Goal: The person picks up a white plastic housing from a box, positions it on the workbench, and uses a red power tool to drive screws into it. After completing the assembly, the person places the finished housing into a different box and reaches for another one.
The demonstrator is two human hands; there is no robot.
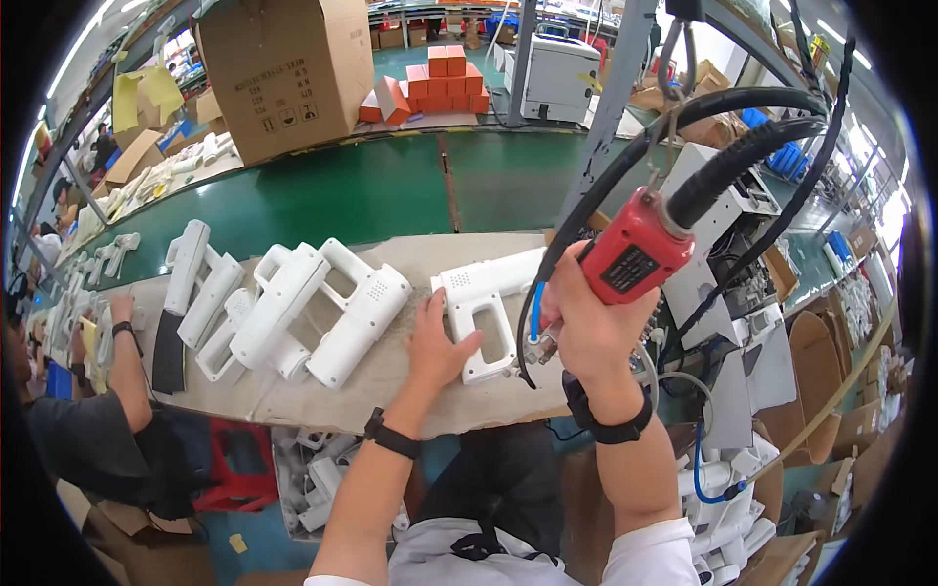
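My right hand [598, 330] is wrapped round a red power screwdriver [640, 244], which hangs from a metal hook and has thick black cables at its top. Its lower end is largely hidden by my fingers, close to the right side of a white plastic device housing [489, 278] with a looped handle. That housing lies on the cardboard-covered bench [430, 415]. My left hand [435, 344] holds it at the left, fingertips on its edge and thumb by the handle. Several similar white housings [283, 303] lie to the left of my left hand.
Beyond the bench runs a green conveyor belt [342, 190], with a big carton [283, 78] and stacked orange boxes [445, 83] past it. A co-worker's arm [125, 361] reaches in at the left. Below stand a bin of white parts [318, 479] and a red stool [234, 464].
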